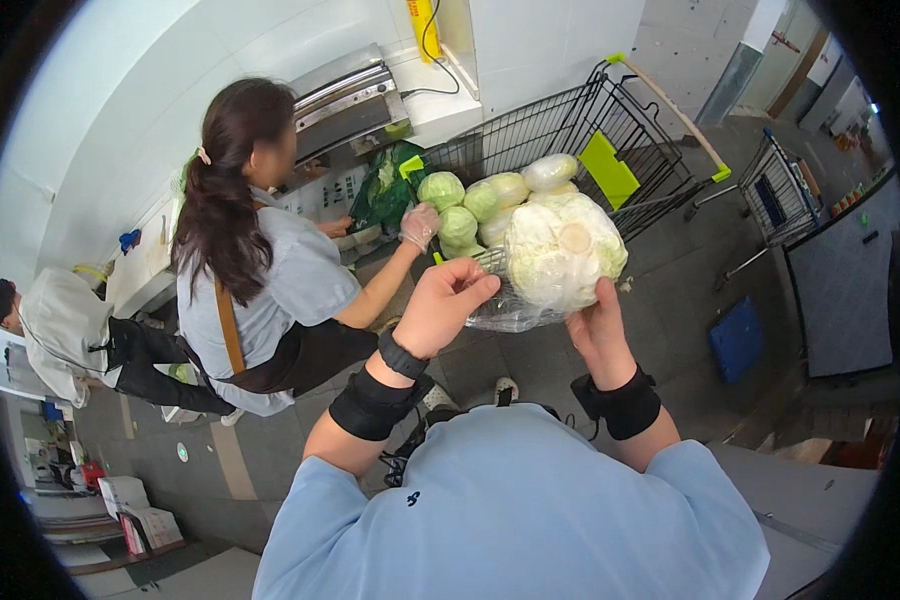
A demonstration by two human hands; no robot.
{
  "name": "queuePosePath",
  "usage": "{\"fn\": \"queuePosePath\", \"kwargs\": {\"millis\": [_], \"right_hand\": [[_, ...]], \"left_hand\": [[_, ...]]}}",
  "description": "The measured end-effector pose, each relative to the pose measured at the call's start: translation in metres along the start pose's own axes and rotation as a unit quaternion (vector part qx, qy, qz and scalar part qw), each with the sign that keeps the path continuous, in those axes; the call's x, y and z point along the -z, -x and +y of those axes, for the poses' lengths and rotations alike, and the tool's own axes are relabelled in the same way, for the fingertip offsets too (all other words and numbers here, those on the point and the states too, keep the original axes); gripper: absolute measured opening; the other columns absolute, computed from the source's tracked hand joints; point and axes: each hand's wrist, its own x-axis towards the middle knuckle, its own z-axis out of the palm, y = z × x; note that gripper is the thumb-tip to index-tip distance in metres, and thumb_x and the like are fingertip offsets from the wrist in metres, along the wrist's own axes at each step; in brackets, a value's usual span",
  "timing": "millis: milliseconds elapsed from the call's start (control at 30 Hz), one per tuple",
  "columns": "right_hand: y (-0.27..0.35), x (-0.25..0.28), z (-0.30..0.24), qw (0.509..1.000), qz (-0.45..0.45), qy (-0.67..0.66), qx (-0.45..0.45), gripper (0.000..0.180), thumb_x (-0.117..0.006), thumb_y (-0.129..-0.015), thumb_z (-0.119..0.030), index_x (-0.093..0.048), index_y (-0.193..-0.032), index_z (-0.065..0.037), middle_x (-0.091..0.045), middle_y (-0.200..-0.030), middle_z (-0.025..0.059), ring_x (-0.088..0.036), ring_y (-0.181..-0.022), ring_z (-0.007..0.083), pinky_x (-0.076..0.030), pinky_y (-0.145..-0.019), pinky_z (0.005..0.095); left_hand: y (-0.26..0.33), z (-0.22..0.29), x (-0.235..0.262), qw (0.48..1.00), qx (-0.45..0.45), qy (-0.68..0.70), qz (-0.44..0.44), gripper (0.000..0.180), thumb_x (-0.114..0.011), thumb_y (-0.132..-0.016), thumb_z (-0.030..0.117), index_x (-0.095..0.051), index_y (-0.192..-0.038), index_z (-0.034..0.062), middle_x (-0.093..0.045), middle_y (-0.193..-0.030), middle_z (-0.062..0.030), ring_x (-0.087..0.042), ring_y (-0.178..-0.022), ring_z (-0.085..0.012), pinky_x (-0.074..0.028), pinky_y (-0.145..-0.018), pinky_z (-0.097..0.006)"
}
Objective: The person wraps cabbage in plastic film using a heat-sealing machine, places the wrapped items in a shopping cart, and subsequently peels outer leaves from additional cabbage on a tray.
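Observation:
A big pale head of cabbage (568, 245), its round cut stem facing me, is partly covered in clear plastic wrap (515, 315). My right hand (602, 335) grips its lower right side, thumb up against the leaves. Just left of the cabbage, my left hand (448, 302) is closed, thumb and fingers pinching the plastic wrap's edge. Beyond it, several green round cabbages (458, 226) and longer pale cabbages (550, 172) lie in a wire shopping cart (515, 140) with lime-green corners.
At my left, a co-worker (260, 250) reaches a gloved hand (419, 226) to the green cabbages, beside a dark green bag (382, 190) and a metal wrapping machine (345, 100). Another person (70, 325) bends farther left. A second cart (780, 190) and a blue board (737, 338) are at right.

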Motion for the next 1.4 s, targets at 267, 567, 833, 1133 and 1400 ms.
{"fn": "queuePosePath", "kwargs": {"millis": [267,567,833,1133,1400], "right_hand": [[0.002,0.004,0.013,0.995,0.053,-0.074,-0.048,0.083,-0.057,-0.087,-0.061,-0.031,-0.148,-0.012,-0.041,-0.148,0.0086,-0.044,-0.133,0.0272,-0.039,-0.110,0.0460],[-0.001,-0.014,0.011,0.987,0.028,-0.124,-0.103,0.088,-0.047,-0.084,-0.074,-0.028,-0.150,-0.018,-0.041,-0.148,0.0096,-0.047,-0.131,0.0306,-0.046,-0.103,0.0507],[-0.009,-0.013,0.015,0.986,0.014,-0.131,-0.106,0.088,-0.045,-0.082,-0.077,-0.030,-0.149,-0.022,-0.045,-0.145,0.0090,-0.053,-0.125,0.0310,-0.057,-0.084,0.0494],[-0.017,-0.007,0.021,0.970,0.002,-0.190,-0.150,0.086,-0.041,-0.081,-0.080,-0.032,-0.147,-0.025,-0.044,-0.144,0.0082,-0.056,-0.120,0.0324,-0.059,-0.077,0.0507],[-0.019,-0.008,0.025,0.957,-0.019,-0.227,-0.179,0.082,-0.042,-0.084,-0.075,-0.033,-0.147,-0.023,-0.043,-0.145,0.0088,-0.053,-0.124,0.0348,-0.058,-0.081,0.0539]], "left_hand": [[-0.001,-0.007,-0.012,0.981,-0.020,0.181,0.071,0.015,-0.064,-0.094,0.014,-0.055,-0.087,0.0060,-0.048,-0.067,0.0069,-0.042,-0.061,-0.0011,-0.034,-0.054,-0.018],[-0.039,-0.031,-0.017,0.975,-0.163,0.108,0.106,0.018,-0.070,-0.088,0.008,-0.056,-0.078,0.0049,-0.048,-0.068,0.0084,-0.038,-0.060,-0.0017,-0.032,-0.054,-0.019],[-0.050,0.005,0.006,0.972,-0.222,-0.038,0.071,0.022,-0.074,-0.083,0.005,-0.055,-0.072,0.0037,-0.047,-0.063,0.0050,-0.039,-0.058,-0.0041,-0.033,-0.053,-0.022],[-0.075,-0.010,-0.012,0.947,-0.252,-0.130,0.152,0.028,-0.077,-0.078,0.010,-0.050,-0.073,0.0039,-0.042,-0.061,-0.0010,-0.040,-0.057,-0.0122,-0.036,-0.052,-0.027],[-0.089,-0.005,0.015,0.911,-0.221,-0.319,0.139,0.024,-0.068,-0.086,0.027,-0.056,-0.080,0.0067,-0.058,-0.071,-0.0146,-0.059,-0.066,-0.0365,-0.045,-0.055,-0.043]]}}
